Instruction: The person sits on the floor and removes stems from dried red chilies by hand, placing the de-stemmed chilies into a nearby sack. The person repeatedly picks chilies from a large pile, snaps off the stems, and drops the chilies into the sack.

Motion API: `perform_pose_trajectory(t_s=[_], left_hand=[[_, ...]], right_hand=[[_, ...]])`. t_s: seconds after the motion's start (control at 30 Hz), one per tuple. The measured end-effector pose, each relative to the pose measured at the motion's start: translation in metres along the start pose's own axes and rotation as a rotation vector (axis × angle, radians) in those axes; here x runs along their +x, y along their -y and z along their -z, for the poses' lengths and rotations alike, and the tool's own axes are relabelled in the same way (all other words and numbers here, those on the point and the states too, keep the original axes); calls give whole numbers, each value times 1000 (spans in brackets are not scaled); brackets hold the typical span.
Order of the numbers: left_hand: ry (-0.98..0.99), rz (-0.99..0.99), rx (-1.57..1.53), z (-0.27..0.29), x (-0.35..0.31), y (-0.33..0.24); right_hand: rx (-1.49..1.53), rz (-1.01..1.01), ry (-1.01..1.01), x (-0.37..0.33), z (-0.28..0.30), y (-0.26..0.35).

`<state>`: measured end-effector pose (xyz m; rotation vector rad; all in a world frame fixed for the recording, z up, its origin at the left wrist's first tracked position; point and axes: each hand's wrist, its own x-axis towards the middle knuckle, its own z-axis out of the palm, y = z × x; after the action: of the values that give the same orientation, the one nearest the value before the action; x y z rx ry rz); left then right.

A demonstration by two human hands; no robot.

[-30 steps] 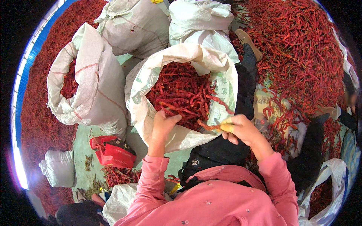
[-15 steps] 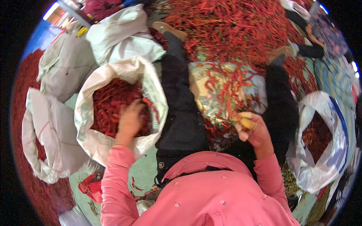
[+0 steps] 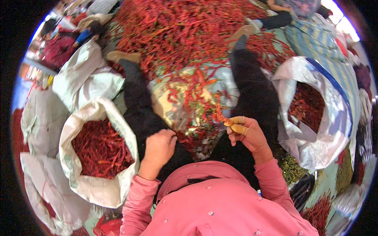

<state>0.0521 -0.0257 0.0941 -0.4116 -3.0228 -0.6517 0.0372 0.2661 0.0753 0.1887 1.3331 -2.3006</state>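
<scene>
My right hand (image 3: 254, 135) wears yellow covers on two fingers. Pinched between those fingers is an orange-red dried chilli pepper (image 3: 219, 110), pointing up and away. My left hand (image 3: 159, 148) is curled above my left thigh, and any thing inside its fingers is hidden from view. Between my legs lies a sheet (image 3: 167, 100) strewn with loose red chillies (image 3: 193, 92), some with stems. A white woven sack (image 3: 67, 161) stands open at my left, filled with dark red chillies (image 3: 101, 147).
A large heap of red chillies (image 3: 177, 35) spreads beyond my feet. An open white sack with a blue edge (image 3: 286, 78) holds more chillies at my right. Other pale sacks (image 3: 43, 122) crowd the left side. Another person's leg (image 3: 275, 20) reaches in at the far right.
My left hand has come out of the left sack and over to my thigh. The view has swung to the right. A chilli now shows in my right fingers.
</scene>
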Motion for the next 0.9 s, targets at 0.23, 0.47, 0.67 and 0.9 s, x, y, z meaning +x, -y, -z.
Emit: perform_pose_trajectory(t_s=[0.23, 0.47, 0.67, 0.9], left_hand=[[335, -138, -65, -51, 7, -20], [205, -59, 5, -42, -8, 19], [169, -96, 43, -52, -14, 9], [161, -223, 281, -81, 10, 27]], right_hand=[[309, 183, -310, -62, 45, 11], [1068, 505, 224, -65, 99, 51], [-44, -4, -186, -14, -3, 7], [-1029, 249, 118, 36, -45, -50]])
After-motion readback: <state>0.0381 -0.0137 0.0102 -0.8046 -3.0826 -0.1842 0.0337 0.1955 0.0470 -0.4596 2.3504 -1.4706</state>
